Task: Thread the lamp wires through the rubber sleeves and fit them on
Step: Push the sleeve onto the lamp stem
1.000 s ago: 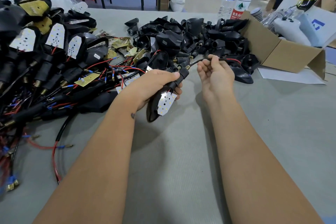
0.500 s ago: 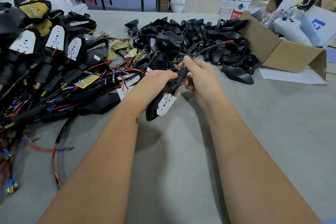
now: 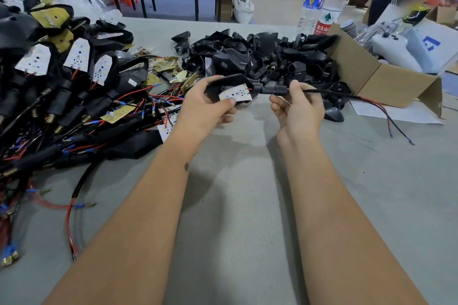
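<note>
Rubber sleeve (image 3: 273, 90), black, sits already threaded on the lamp wires (image 3: 329, 93), butted close to the lamp (image 3: 231, 90), between both hands above the grey table (image 3: 247, 205).

Head view only: left hand (image 3: 208, 109) grips the lamp body, thumb laid across the white LED board (image 3: 236, 93). Right hand (image 3: 298, 109) pinches the wires just behind the sleeve's outer end, fingers curled round them. Wires run off to the right past the cardboard box (image 3: 376, 84), red and black tails lying loose on the table. Pile of loose black housings (image 3: 260, 54) behind the hands; heap of wired lamps (image 3: 62, 86) to the left.

Judgement: step in hand is seating the sleeve on the lamp's stub. To do it well, keep lamp steady w/ left hand, hold wires taut and in line w/ the sleeve so nothing kinks, push sleeve straight home, no twisting at the red lead near the board. Can't tell whether the sleeve is fully seated yet; check the joint before setting it down.
</note>
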Tool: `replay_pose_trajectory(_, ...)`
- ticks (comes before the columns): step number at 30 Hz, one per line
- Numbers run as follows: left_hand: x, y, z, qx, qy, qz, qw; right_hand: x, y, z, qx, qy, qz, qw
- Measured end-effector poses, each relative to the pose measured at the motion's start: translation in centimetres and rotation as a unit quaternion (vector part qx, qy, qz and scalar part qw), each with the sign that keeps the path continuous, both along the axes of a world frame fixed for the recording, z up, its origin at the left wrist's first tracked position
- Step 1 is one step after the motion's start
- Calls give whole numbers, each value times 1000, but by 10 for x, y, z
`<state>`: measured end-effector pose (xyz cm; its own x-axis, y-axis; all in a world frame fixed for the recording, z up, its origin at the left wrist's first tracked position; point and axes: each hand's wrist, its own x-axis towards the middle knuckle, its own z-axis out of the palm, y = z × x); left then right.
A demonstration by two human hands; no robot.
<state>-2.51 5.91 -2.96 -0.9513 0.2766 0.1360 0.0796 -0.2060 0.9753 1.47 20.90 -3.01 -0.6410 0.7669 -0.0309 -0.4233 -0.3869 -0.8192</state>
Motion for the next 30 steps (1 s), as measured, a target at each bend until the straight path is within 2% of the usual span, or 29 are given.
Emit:
replay_pose_trajectory(4, -2, 6, 2, 67, -27, 51, 996, 1, -6, 0, 21, -14, 45, 999)
replay_pose_trajectory(7, -4, 6, 1, 119, -37, 52, 991, 2, -10, 0, 26, -38, 91, 995)
replay_pose_trajectory(11, -8, 2, -2, 138, -24, 43, 989, 4, -10, 2, 30, -23, 146, 989)
replay_pose_trajectory(14, -5, 5, -4, 102, 3, 57, 993, 4, -14, 3, -3, 26, 201, 979)
replay_pose_trajectory(17, 1, 7, -7, 42, 74, 97, 992, 2, -18, 0, -29, 42, 238, 970)
replay_pose_trajectory(20, 4, 4, -8, -12, 131, 136, 982, -1, -18, -2, -23, 34, 227, 973)
replay_pose_trajectory(23, 3, 3, -10, -111, 171, 175, 963, -3, -17, -4, -17, 28, 213, 976)
replay_pose_trajectory(26, 3, 6, -10, -169, 179, 201, 948, -1, -17, -4, -24, 38, 213, 976)
replay_pose_trajectory(30, 3, 6, -6, -178, 147, 217, 948, -1, -21, -1, -21, 55, 206, 977)
